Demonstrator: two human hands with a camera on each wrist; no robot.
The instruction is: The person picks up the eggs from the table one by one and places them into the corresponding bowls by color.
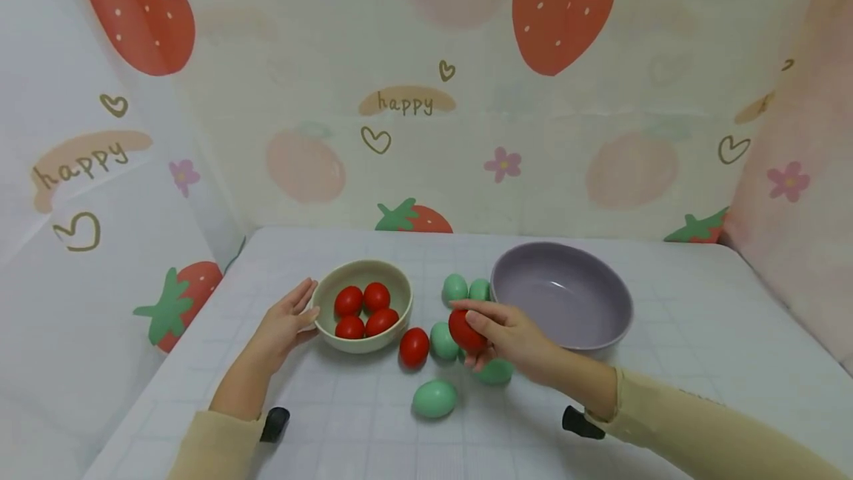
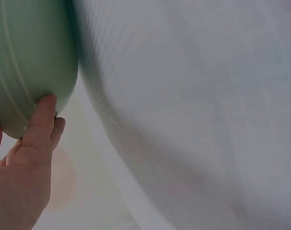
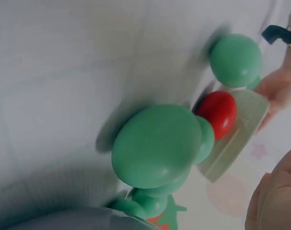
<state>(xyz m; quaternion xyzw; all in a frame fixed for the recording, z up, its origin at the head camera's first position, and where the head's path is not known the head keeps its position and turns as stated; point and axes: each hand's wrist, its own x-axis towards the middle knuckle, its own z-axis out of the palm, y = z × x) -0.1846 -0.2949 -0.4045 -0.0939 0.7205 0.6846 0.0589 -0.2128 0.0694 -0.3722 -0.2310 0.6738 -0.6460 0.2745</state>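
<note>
My right hand point(image 1: 516, 335) pinches a red egg point(image 1: 466, 330) between thumb and fingers above a loose group of green eggs point(image 1: 443, 341). My left hand point(image 1: 283, 323) rests against the left side of a pale green bowl point(image 1: 363, 345); in the left wrist view its fairly straight fingers point(image 2: 40, 124) touch the outer wall. Several red eggs point(image 1: 377, 296) lie inside that bowl. Just right of it, another red egg point(image 1: 415, 348) lies on the table. A single green egg point(image 1: 435, 398) sits nearer the front. The right hand partly covers some green eggs.
A wide purple-grey basin point(image 1: 563, 302) stands on the right, behind my right wrist, with no eggs seen inside. A pale checked cloth point(image 1: 360, 421) covers the table. Strawberry-printed sheets point(image 1: 453, 139) hang behind and at both sides.
</note>
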